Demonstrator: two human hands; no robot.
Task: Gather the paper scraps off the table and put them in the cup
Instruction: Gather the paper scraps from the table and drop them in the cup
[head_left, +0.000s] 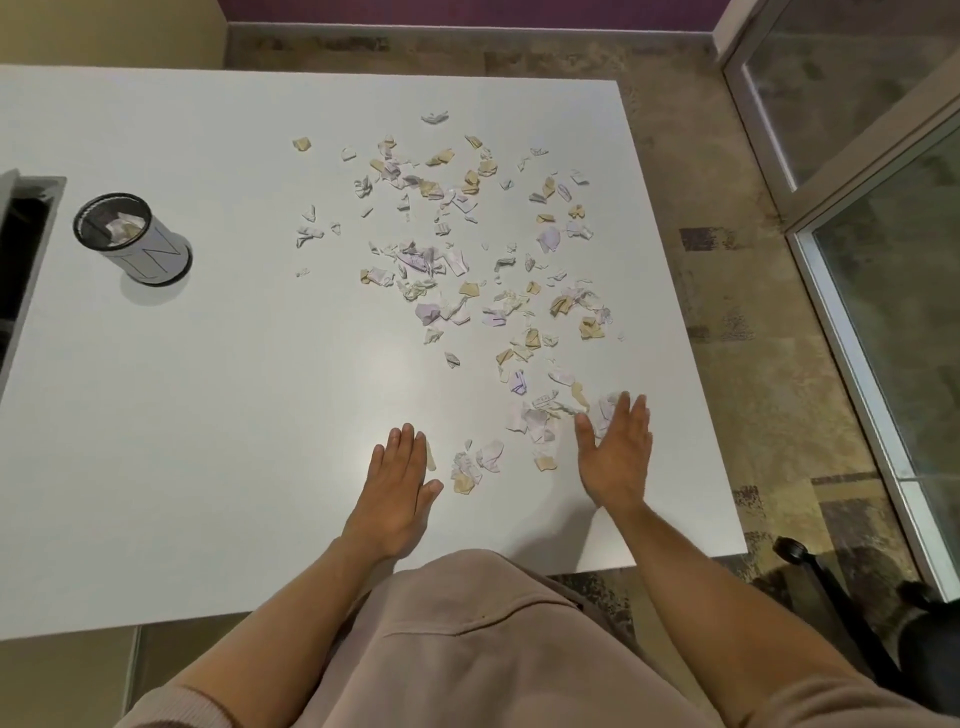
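On the white rectangular table (208, 415), barely begun: torn white, lilac and tan paper scraps (467, 270) strewn right of centre, few inside the far-left mesh cup (132, 239), left hand (397, 483) and right hand (618, 457) flat, released, flanking the nearest bits.

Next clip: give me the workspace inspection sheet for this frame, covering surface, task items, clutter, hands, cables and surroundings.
Surface: white table, bare on its left half apart from the cup.
Job's things: paper scraps scattered across the right half, white, lilac and tan; cup upright at far left, with some crumpled paper already inside.
Clutter: dark opening with a grey frame at the table's left edge; contents not readable.
Hands: left hand flat and open on the table beside the nearest scraps; right hand open, edge-on at the right of the same small pile. Neither holds anything.
Cables: nothing seen.
Surroundings: patterned floor, glass panels in metal frames at right, a dark chair base at lower right.
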